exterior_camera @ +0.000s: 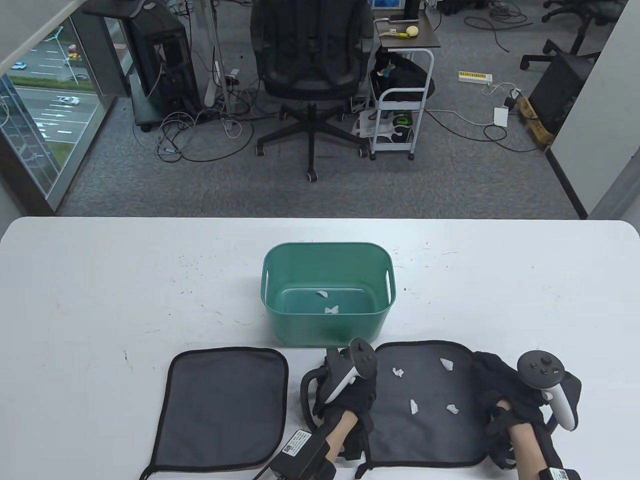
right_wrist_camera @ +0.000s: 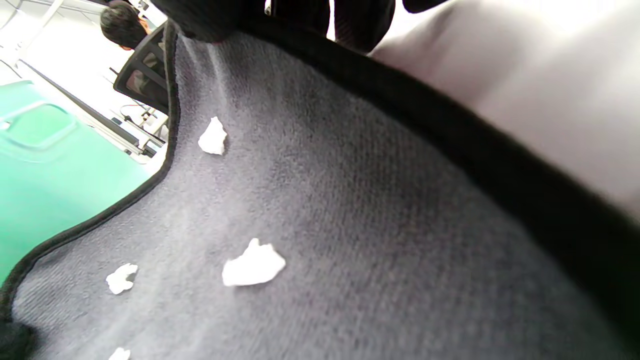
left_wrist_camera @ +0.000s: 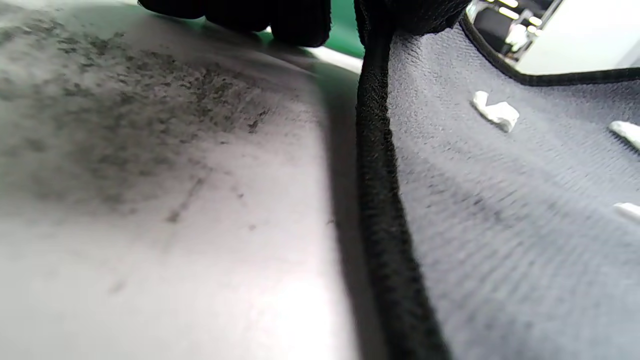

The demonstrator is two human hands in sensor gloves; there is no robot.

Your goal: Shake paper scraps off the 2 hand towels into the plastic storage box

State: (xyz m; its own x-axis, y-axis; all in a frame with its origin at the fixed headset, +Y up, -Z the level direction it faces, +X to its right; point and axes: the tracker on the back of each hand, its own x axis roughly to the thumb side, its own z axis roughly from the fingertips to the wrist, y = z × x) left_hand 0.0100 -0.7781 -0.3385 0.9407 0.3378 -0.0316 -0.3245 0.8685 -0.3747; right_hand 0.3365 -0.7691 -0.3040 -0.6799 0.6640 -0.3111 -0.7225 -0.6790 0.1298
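A green plastic storage box (exterior_camera: 325,290) stands mid-table with two white scraps (exterior_camera: 331,309) on its floor. In front of it lie two dark grey hand towels with black trim. The left towel (exterior_camera: 225,407) lies flat and bare. The right towel (exterior_camera: 425,400) carries several paper scraps (exterior_camera: 414,406). My left hand (exterior_camera: 350,395) grips this towel's left edge, and its fingers (left_wrist_camera: 300,20) curl at the trim (left_wrist_camera: 380,150). My right hand (exterior_camera: 505,390) grips the bunched right edge, which curves upward in the right wrist view (right_wrist_camera: 450,130). Scraps (right_wrist_camera: 253,264) rest on the fabric beside the box (right_wrist_camera: 50,190).
The white table (exterior_camera: 100,300) reaches well past the towels on both sides and behind the box. Beyond its far edge stand an office chair (exterior_camera: 312,65) and a white cart (exterior_camera: 400,120). A person's head (right_wrist_camera: 120,22) shows far off in the right wrist view.
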